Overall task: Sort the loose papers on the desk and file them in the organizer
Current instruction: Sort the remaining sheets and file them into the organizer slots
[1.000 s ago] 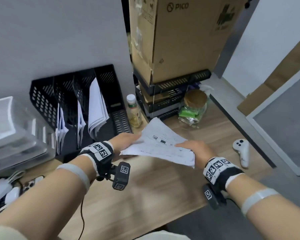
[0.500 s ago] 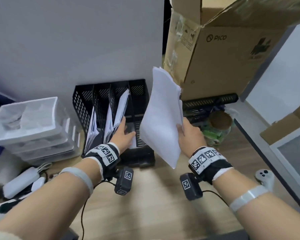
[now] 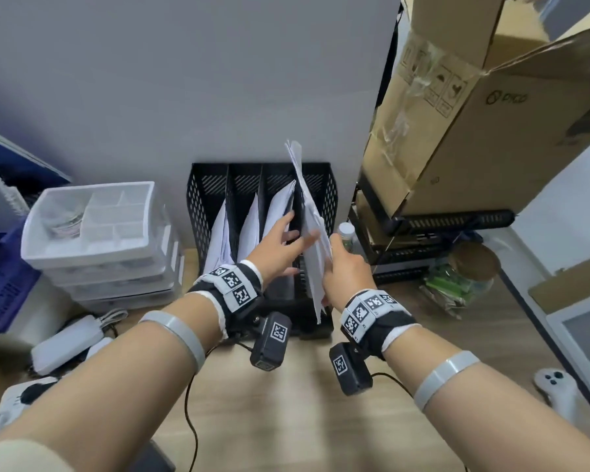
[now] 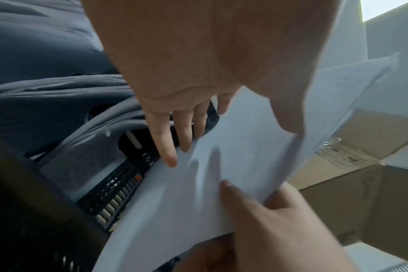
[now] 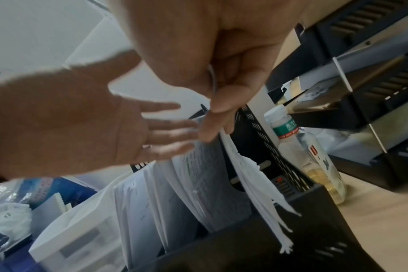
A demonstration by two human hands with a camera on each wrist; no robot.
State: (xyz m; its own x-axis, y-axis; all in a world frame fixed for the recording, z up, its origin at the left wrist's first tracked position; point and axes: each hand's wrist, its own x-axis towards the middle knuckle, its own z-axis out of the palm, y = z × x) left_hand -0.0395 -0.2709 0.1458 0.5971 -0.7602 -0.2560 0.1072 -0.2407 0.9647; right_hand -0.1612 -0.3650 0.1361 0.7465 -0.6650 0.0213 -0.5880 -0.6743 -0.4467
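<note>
A black mesh organizer (image 3: 205,199) with several upright slots stands against the grey wall. Its three left slots hold white papers (image 3: 249,226). My right hand (image 3: 338,264) pinches a stack of white sheets (image 3: 309,212) on edge, its lower part inside the rightmost slot. In the right wrist view the thumb and fingers (image 5: 219,103) clamp the stack (image 5: 252,174) above the organizer (image 5: 280,165). My left hand (image 3: 283,240) is flat with straight fingers (image 4: 168,147), touching the left face of the stack (image 4: 221,147) by the divider.
A large cardboard box (image 3: 474,131) sits on black trays (image 3: 440,226) right of the organizer, with a small bottle (image 3: 346,233) and a cork-lidded jar (image 3: 464,277) beside them. White drawers (image 3: 99,240) stand left. A white controller (image 3: 556,386) lies at the desk's right edge.
The stack went from lying flat between both hands over the desk to upright, then edge-on into the rightmost slot. My left hand let go and now lies flat against it.
</note>
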